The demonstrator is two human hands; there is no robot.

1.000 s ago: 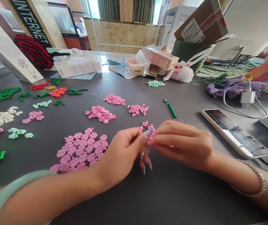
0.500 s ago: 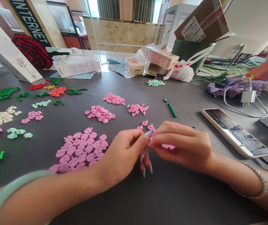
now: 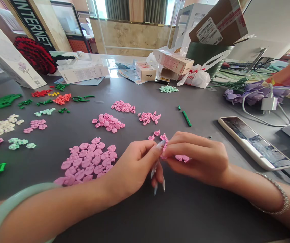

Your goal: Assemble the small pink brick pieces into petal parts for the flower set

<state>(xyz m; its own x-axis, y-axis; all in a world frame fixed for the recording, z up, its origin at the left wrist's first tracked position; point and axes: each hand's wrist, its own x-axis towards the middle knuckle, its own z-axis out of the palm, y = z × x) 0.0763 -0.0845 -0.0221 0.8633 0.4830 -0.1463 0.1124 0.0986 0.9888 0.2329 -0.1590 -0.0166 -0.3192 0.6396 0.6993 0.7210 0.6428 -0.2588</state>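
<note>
My left hand [image 3: 135, 165] and my right hand [image 3: 198, 157] meet fingertip to fingertip above the dark table [image 3: 170, 219]. Both are closed in a pinch on a small pink building piece [image 3: 163, 156], mostly hidden by the fingers. Just behind the fingers lie a few small pink assembled pieces [image 3: 156, 133]. Other pink pieces [image 3: 182, 158] show partly beneath my right hand. To the left of my left hand spreads a pile of pink petal-shaped pieces [image 3: 86, 162]. Farther back are heaps of round pink pieces [image 3: 109, 123] and small pink pieces [image 3: 149, 118].
Green, white, red and mint pieces lie in groups at the left, among them white pieces [image 3: 3, 126]. A green stick [image 3: 186, 118] lies behind my right hand. At the right are a phone [image 3: 255, 143], a charger [image 3: 269, 103] and purple flowers [image 3: 254, 91]. Boxes [image 3: 145, 71] stand at the back.
Both hands stay almost in place, still pinched together. The lower fingers of my left hand have shifted very slightly.
</note>
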